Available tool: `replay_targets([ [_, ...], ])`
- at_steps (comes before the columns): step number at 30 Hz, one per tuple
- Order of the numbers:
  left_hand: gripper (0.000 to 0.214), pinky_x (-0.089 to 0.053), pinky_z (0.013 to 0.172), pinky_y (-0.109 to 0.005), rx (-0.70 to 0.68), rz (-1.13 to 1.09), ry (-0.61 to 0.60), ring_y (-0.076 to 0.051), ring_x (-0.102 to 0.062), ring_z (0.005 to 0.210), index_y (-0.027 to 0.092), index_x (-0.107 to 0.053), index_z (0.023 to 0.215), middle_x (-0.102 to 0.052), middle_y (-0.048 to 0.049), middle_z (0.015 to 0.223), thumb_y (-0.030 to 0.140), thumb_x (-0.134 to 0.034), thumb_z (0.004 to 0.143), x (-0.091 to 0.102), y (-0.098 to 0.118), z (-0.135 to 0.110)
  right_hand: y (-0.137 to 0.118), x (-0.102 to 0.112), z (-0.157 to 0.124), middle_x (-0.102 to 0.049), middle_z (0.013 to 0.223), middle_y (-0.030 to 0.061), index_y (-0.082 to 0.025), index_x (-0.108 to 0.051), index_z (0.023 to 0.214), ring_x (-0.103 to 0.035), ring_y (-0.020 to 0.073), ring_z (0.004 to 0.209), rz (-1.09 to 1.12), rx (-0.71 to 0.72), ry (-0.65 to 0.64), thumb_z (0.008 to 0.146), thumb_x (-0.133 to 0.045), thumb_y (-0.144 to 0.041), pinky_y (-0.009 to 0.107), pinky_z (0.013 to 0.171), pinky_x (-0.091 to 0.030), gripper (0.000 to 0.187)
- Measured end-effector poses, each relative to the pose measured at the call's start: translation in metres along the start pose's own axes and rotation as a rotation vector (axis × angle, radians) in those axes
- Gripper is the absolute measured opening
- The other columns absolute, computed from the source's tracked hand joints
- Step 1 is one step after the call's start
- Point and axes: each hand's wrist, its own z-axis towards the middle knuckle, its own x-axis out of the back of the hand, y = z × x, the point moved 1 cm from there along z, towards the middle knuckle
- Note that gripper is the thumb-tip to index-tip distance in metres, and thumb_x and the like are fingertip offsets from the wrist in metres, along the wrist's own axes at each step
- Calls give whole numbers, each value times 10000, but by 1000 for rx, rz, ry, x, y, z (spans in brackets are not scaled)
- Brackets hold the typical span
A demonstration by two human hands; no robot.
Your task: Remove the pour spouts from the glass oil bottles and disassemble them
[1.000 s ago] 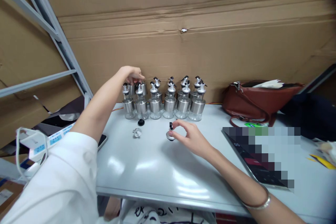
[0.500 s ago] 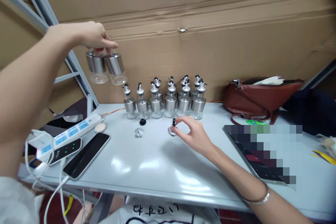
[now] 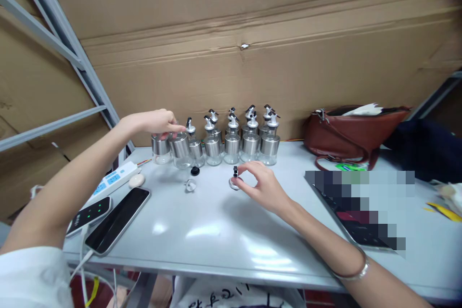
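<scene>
My left hand [image 3: 159, 121] grips two glass bottles with steel sleeves by their necks, a left bottle [image 3: 160, 148] and a right bottle [image 3: 181, 150]. They are at the left end of a row of similar bottles [image 3: 232, 146] fitted with pourer tops; whether both bases touch the table I cannot tell. Thumb and fingers of my right hand [image 3: 263, 185] pinch a pourer top [image 3: 233, 183] with a black flip lid, low at the table surface. Between the hands lie a black stopper [image 3: 195, 171] and a silver spout piece [image 3: 190, 185].
On the left of the table [image 3: 202, 250] are a power strip [image 3: 114, 178], a white round case [image 3: 136, 181], a phone [image 3: 118, 221] and a small device with green lights [image 3: 89, 215]. A brown bag [image 3: 357, 132] and a partly blurred tablet [image 3: 346, 211] occupy the right. Cardboard [image 3: 202, 77] stands behind.
My left hand has come down and to the right, bringing the two bottles from the air to the row's left end. My right hand stays on the pourer top.
</scene>
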Motion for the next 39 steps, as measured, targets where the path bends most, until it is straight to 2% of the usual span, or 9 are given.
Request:
replay_targets([
  [4, 563, -422, 512, -261, 47, -97, -14, -149, -541, 471, 179, -672, 717, -636, -49, 580, 692, -446, 762, -9, -6, 16, -1, 1, 0, -678, 773, 26, -206, -557, 751, -611, 184, 729, -4, 30, 5, 837, -587, -257, 337, 760, -432, 105],
  [7, 569, -434, 507, -252, 65, -155, -2, -156, -572, 521, 170, -656, 710, -664, -67, 640, 691, -436, 772, -17, -10, 24, -2, -1, 0, -665, 743, 16, -208, -554, 752, -595, 174, 703, -3, 52, -5, 842, -582, -267, 349, 784, -426, 111],
  [14, 505, -449, 525, -228, 39, -177, 65, -148, -606, 581, 150, -612, 701, -677, -76, 711, 610, -435, 817, -30, -13, 42, -3, -4, -2, -642, 711, 8, -205, -545, 761, -572, 163, 678, 12, 73, -34, 863, -561, -275, 354, 786, -421, 125],
  [19, 502, -453, 518, -233, 36, -205, 62, -142, -589, 562, 141, -619, 741, -675, -86, 745, 593, -423, 830, -41, -11, 50, -3, -5, -2, -650, 728, 17, -203, -547, 753, -568, 168, 693, 8, 60, -55, 863, -565, -271, 348, 766, -421, 131],
  [23, 530, -451, 548, -227, 23, -123, 72, -152, -606, 613, 146, -643, 800, -682, -86, 756, 602, -377, 848, -47, -4, 54, -4, -5, -2, -637, 699, 3, -205, -545, 749, -568, 167, 684, 0, 78, -56, 847, -583, -249, 341, 758, -429, 114],
  [27, 492, -449, 558, -231, 33, 3, -45, -170, -606, 652, 162, -674, 951, -693, -99, 816, 569, -424, 833, -42, 8, 53, -5, -4, -1, -651, 718, 10, -216, -532, 740, -581, 172, 679, -15, 82, -26, 851, -568, -246, 355, 769, -439, 120],
  [33, 377, -510, 563, -238, 94, -4, -262, -170, -636, 683, 209, -663, 1111, -649, -125, 1161, 388, -540, 803, -19, 15, 56, -4, -2, 1, -648, 710, 2, -221, -502, 751, -578, 170, 646, -44, 105, 8, 861, -552, -242, 397, 795, -447, 122],
  [36, 370, -522, 579, -261, 125, 33, -287, -182, -646, 672, 209, -677, 1098, -638, -137, 1182, 396, -545, 807, -9, 16, 59, -3, -3, 0, -655, 721, 0, -225, -498, 757, -590, 172, 647, -51, 92, -1, 860, -553, -236, 440, 846, -442, 117],
  [39, 334, -519, 620, -274, 118, 95, -261, -205, -646, 705, 207, -709, 1033, -680, -128, 1080, 390, -559, 797, -3, 20, 58, -2, -3, 0, -672, 755, 7, -227, -508, 780, -611, 182, 668, -61, 88, 18, 850, -562, -229, 472, 875, -436, 89],
])
